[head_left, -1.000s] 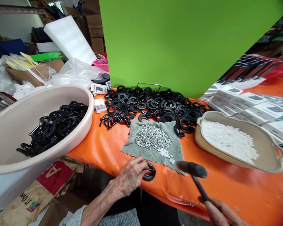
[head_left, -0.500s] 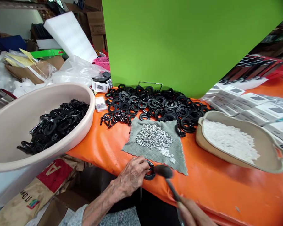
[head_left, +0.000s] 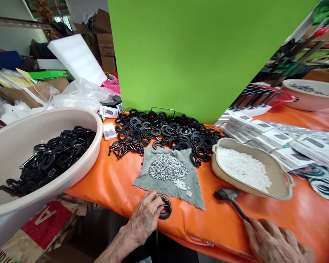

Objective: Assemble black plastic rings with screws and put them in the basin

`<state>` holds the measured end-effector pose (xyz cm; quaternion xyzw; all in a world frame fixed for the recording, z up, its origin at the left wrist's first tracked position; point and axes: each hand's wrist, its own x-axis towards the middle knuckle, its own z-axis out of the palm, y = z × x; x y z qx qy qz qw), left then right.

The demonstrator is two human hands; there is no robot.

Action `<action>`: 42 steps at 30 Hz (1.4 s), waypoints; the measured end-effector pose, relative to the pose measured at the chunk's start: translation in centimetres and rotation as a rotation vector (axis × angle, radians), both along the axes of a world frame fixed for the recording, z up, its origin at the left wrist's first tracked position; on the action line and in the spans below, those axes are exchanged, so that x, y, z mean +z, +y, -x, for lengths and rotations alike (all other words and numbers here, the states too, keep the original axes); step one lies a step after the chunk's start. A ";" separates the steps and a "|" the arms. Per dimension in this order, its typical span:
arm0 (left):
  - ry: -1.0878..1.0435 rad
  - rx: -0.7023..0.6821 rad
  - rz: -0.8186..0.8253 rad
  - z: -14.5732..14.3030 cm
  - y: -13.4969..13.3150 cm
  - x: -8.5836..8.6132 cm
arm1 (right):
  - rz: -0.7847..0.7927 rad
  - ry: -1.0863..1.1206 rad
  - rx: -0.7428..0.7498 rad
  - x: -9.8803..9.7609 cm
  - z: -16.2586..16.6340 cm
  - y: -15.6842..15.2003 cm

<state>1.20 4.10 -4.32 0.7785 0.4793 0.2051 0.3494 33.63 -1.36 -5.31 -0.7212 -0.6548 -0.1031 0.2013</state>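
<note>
The picture is bright and mostly sharp. Soft, even light fills the room, so the shadows are faint. The orange tabletop [head_left: 104, 175] has shiny white glare. The green board [head_left: 197, 54] looks slanted because the edges bend. The right hand [head_left: 276, 243] looks stretched near the corner. One small white label [head_left: 109, 131] is blurry.

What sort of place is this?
Probably a small workshop doing hand assembly. Signs: heaps of black rings on an orange-covered bench, silver screws on a grey cloth, a mallet in the right hand, and stacked white product boxes.
</note>
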 end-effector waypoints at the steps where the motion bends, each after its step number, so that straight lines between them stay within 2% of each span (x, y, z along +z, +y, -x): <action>1: -0.002 0.002 0.010 0.0 0.0 0.0 | -0.018 -0.019 0.049 0.3 0.9 0.7; 4: -0.021 0.014 0.030 -0.1 0.1 -0.1 | -0.021 0.102 0.226 0.5 4.6 3.4; 6: -0.042 0.046 0.037 -0.1 0.0 -0.2 | 0.008 0.153 0.288 0.3 7.1 5.7; 10: -0.124 0.138 0.033 0.2 -0.3 0.1 | 0.064 0.161 0.304 -0.5 9.9 9.5; 14: -0.162 0.198 0.084 0.7 -0.4 1.0 | 0.095 0.122 0.283 -1.1 10.4 10.8; 19: -0.235 0.248 0.192 0.9 0.2 2.0 | 0.106 0.094 0.279 -1.3 10.5 11.0; 23: -0.412 0.264 0.357 0.9 0.5 2.6 | 0.115 0.111 0.291 -0.7 10.4 10.9; 27: -0.588 0.273 0.497 0.9 0.6 2.8 | 0.144 0.184 0.321 0.9 10.5 9.6; 31: -0.659 0.299 0.596 0.8 0.5 2.8 | 0.238 0.344 0.411 3.4 11.3 7.2; 34: -0.672 0.285 0.596 0.7 0.3 2.8 | 0.383 0.590 0.447 5.4 12.5 5.8; 37: -0.644 0.257 0.560 0.8 0.3 2.9 | 0.436 0.787 0.419 6.6 13.7 5.2; 42: -0.544 0.240 0.445 0.8 0.4 3.4 | 0.460 0.853 0.461 6.5 14.7 5.3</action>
